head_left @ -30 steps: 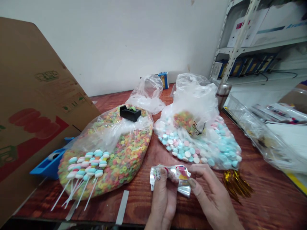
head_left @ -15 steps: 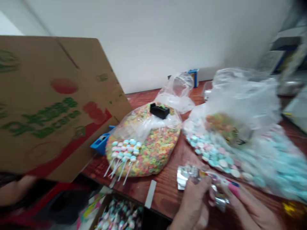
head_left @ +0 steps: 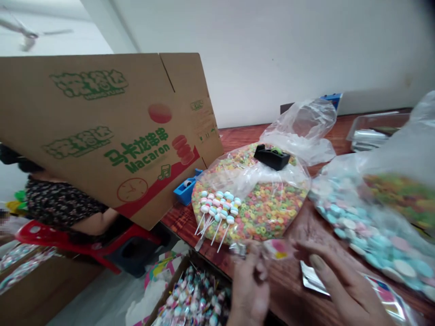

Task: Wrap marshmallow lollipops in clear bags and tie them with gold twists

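1. Apparently a fair share was done: at the bottom centre, a box [head_left: 169, 288] held a heap of what looked like wrapped sweets [head_left: 197, 299], too small to check singly.
2. Near the middle, a bunch of sticks [head_left: 220, 208] lay on the bag of rings [head_left: 272, 203], threaded but seemingly unwrapped; I judged these as left to do.
3. My left hand [head_left: 250, 287], at lower centre, pinched a wrapper [head_left: 279, 248], its pink-and-yellow patch towards my other hand. Whether it held anything, I couldn't tell.
4. My right hand [head_left: 346, 285], lower right, had its fingers bent near the wrapper's right end; blur hid whether they gripped it. Silver packs [head_left: 314, 278] lay just under them.
5. Stock looked ample: the rings, plus a bag of discs [head_left: 374, 235] at the right.
6. The table [head_left: 238, 133] was dark red wood. A black dispenser [head_left: 272, 157] sat on the rings' bag, a blue one [head_left: 185, 192] just left of it.
7. A carton [head_left: 102, 113] filled the upper left; behind it were a person [head_left: 57, 199], a red stool [head_left: 30, 233] and a fan [head_left: 29, 36].
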A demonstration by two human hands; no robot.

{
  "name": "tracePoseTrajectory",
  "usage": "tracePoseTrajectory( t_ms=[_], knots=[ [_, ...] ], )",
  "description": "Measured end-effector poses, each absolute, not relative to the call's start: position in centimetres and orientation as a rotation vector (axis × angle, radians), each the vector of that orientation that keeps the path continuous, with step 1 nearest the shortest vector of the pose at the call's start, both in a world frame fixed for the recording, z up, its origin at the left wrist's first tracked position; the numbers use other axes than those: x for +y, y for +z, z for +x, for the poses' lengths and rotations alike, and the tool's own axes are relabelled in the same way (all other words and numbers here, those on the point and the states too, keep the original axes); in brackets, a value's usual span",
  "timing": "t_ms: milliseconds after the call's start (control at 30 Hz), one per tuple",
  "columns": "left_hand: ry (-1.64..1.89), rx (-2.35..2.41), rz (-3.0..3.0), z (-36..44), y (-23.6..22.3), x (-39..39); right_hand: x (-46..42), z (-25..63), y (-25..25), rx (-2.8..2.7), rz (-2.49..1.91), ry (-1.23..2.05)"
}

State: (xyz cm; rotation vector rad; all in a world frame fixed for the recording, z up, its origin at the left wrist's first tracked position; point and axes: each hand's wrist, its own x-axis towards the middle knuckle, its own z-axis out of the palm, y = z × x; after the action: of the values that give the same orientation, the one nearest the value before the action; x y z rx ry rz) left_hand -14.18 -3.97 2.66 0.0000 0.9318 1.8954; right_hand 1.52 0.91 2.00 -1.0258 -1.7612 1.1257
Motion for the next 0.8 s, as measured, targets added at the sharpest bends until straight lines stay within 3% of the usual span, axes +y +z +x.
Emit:
tracePoseTrajectory(
  t_ms=[133, 200, 367, 533, 667, 800],
  knots=[
    [2.19, 0.922, -0.004, -21.7, 4.5, -7.8, 1.1, -8.3, 3.9, -1.761, -0.945, 1.772],
    [2.289, 0.901, -0.02, -24.2, 4.8, -9.6, 1.1, -13.1, 3.7, -1.883, -0.964, 1.917],
    [2.345, 0.789, -0.067, -26.8, 4.1, -11.5, 2.4, -20.5, 1.8, -2.033, -1.169, 1.733],
    [2.312, 0.747, -0.17, -26.9, 3.2, -10.8, 3.4, -22.5, 1.5, -2.023, -1.306, 1.579],
    [2.231, 0.724, -0.267, -25.8, 2.7, -9.7, 2.8, -19.2, 3.0, -1.947, -1.202, 1.583],
    [2.092, 0.665, -0.239, -24.0, 2.1, -8.2, 2.3, -9.1, 4.0, -1.919, -0.912, 1.465]
  ],
)
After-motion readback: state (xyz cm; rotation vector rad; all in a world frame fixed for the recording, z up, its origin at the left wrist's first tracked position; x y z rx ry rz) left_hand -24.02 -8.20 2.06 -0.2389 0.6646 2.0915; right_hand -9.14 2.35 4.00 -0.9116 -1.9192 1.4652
